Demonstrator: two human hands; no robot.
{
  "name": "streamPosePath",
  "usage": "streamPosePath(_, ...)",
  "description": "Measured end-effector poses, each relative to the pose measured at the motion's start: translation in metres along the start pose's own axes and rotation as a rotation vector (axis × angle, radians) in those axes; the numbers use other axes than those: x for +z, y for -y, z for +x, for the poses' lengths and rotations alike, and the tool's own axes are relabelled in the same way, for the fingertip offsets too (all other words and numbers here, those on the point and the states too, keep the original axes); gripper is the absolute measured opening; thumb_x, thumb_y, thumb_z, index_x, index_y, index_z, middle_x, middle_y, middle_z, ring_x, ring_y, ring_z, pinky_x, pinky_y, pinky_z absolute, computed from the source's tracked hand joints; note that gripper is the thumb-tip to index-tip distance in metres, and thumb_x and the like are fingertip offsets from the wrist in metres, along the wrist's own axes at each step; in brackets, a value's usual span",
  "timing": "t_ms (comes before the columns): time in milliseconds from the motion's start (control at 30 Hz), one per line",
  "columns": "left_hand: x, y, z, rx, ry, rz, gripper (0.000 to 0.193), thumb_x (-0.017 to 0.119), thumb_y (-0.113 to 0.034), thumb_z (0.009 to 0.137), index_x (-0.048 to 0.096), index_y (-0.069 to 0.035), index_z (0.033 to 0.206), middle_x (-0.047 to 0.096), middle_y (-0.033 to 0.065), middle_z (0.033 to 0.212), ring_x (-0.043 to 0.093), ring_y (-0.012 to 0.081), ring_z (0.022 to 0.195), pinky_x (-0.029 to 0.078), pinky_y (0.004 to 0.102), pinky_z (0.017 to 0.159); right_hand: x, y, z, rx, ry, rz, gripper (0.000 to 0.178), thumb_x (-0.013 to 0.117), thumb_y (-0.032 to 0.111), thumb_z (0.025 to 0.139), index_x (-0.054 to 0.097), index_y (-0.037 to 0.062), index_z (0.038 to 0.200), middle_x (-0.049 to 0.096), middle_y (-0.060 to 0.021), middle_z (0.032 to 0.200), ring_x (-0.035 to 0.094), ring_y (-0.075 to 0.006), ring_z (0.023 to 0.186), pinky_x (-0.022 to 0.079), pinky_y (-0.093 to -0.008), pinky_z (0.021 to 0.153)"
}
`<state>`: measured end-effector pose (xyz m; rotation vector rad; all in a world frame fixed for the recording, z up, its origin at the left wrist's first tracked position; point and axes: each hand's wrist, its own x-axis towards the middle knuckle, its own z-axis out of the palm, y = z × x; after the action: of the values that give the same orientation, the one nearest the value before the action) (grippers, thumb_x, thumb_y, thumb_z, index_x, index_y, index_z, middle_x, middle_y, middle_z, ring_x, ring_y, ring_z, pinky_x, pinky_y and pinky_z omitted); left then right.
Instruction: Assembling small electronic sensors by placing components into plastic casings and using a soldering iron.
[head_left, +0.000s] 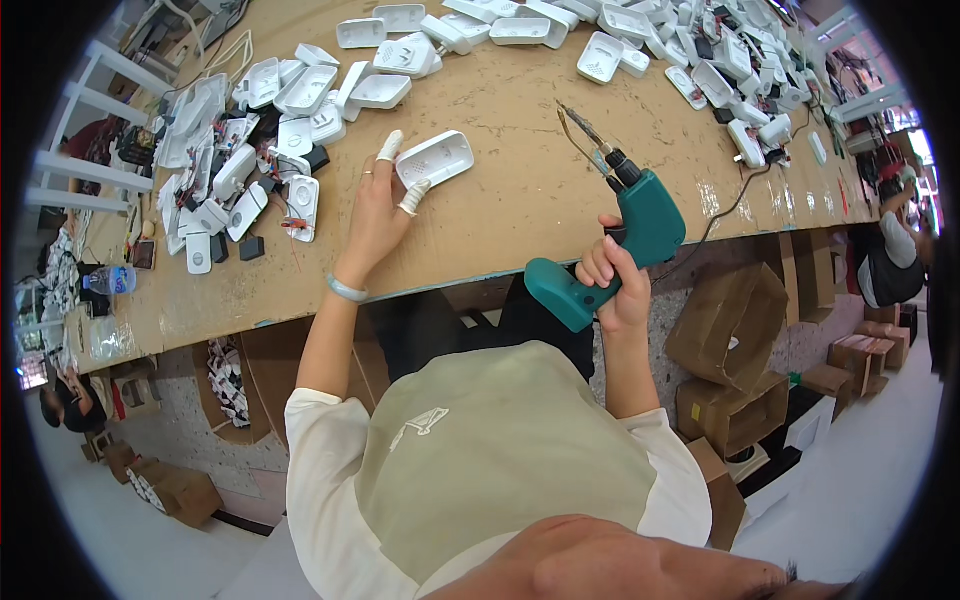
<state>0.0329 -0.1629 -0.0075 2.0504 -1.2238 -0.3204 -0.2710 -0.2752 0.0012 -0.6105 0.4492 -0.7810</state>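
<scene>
My left hand, with white covers on its thumb and a fingertip, a ring and a pale bracelet, grips the near end of an oblong white plastic shell between thumb and finger. The shell lies at the tabletop with its hollow side up. My right hand is wrapped round the handle of a teal soldering gun at the table's front edge. Its metal tip and a thin feed tube point up and left, apart from the shell. A dark cord leads from the gun toward the right.
White shells and small parts pile up on the left and far right of the brown table. A plastic bottle lies at the left edge. Cardboard boxes stand below on the right. Other people are at both sides.
</scene>
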Motion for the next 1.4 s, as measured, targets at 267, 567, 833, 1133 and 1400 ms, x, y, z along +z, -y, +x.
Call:
streamPosePath(267, -0.058, 0.02, -0.081, 0.038, -0.707, 0.293, 0.031, 0.065, -0.008, 0.094, 0.064, 0.0, 0.123, 0.064, 0.0172, 0.11, 0.064, 0.0319, 0.099, 0.053, 0.0395, 0.086, 0.012, -0.005, 0.005, 0.017, 0.024, -0.141, 0.034, 0.053, 0.007, 0.096, 0.051, 0.0005, 0.13, 0.041, 0.0015, 0.062, 0.038, -0.0082, 0.055, 0.037, -0.0273, 0.057)
streamPosePath(567, -0.114, 0.092, -0.12, 0.168, -0.482, 0.537, 0.036, 0.066, 0.006, 0.074, 0.07, -0.003, 0.109, 0.067, 0.0125, 0.109, 0.064, 0.0342, 0.099, 0.052, 0.0422, 0.084, 0.021, -0.021, 0.0, -0.108, 0.08, -0.407, 0.033, 0.056, 0.001, 0.095, 0.052, -0.0039, 0.127, 0.047, -0.0018, 0.067, 0.043, -0.0102, 0.058, 0.039, -0.0284, 0.059)
streamPosePath(833, -0.123, 0.088, -0.076, 0.472, -0.348, 0.627, 0.029, 0.072, -0.005, 0.07, 0.072, -0.009, 0.099, 0.068, 0.0014, 0.111, 0.063, 0.0258, 0.1, 0.053, 0.0385, 0.083, 0.029, -0.031, -0.007, -0.148, 0.068, -0.531, 0.032, 0.057, -0.002, 0.093, 0.055, -0.0054, 0.125, 0.053, -0.0046, 0.073, 0.044, -0.0107, 0.058, 0.04, -0.0291, 0.058)
streamPosePath(1133, -0.053, 0.046, -0.057, 0.055, -0.463, -0.104, 0.013, 0.067, -0.005, 0.091, 0.072, -0.003, 0.103, 0.07, 0.0113, 0.087, 0.068, 0.0239, 0.072, 0.053, 0.033, 0.066, 0.029, -0.02, -0.015, -0.159, -0.023, -0.536, 0.033, 0.058, -0.004, 0.091, 0.055, -0.0055, 0.124, 0.055, -0.0056, 0.079, 0.047, -0.0102, 0.058, 0.04, -0.0289, 0.056)
streamPosePath(1400, 0.021, -0.024, -0.037, 0.204, -0.348, 0.007, 0.011, 0.068, -0.01, 0.088, 0.071, -0.004, 0.097, 0.068, 0.0155, 0.079, 0.065, 0.0317, 0.066, 0.049, 0.0409, 0.057, 0.024, -0.005, -0.014, -0.103, -0.041, -0.645, 0.034, 0.066, -0.004, 0.089, 0.06, -0.003, 0.122, 0.067, -0.0093, 0.108, 0.053, -0.0078, 0.061, 0.045, -0.0249, 0.055)
